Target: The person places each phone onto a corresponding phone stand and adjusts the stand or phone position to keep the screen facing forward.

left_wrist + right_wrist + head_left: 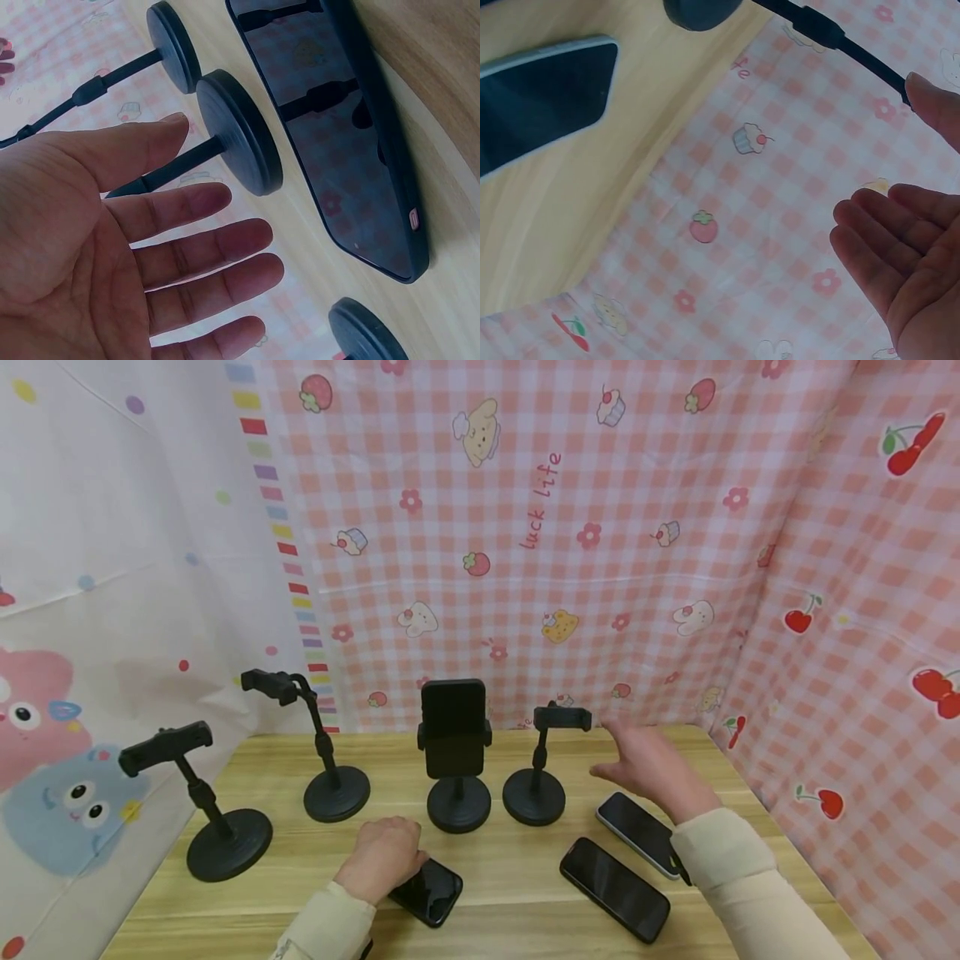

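Note:
My left hand (384,860) is above a black phone (431,893) lying face up near the front of the table. In the left wrist view the fingers of that hand (150,247) are spread and relaxed, apart from the phone (315,135). At the right, my right hand (652,768) is raised beside the holder of a black phone stand (534,797), thumb and fingers apart. The right wrist view shows this hand (915,255) with an empty palm; its thumb overlaps the stand's neck (870,64), and I cannot tell whether they touch.
Another stand holds a phone (453,727) upright at centre. Two stands with bare holders (337,793) (228,845) are at the left. A black phone (615,889) and a pale-edged phone (641,833) lie at the right. Patterned cloth (525,568) hangs behind the wooden table (510,910).

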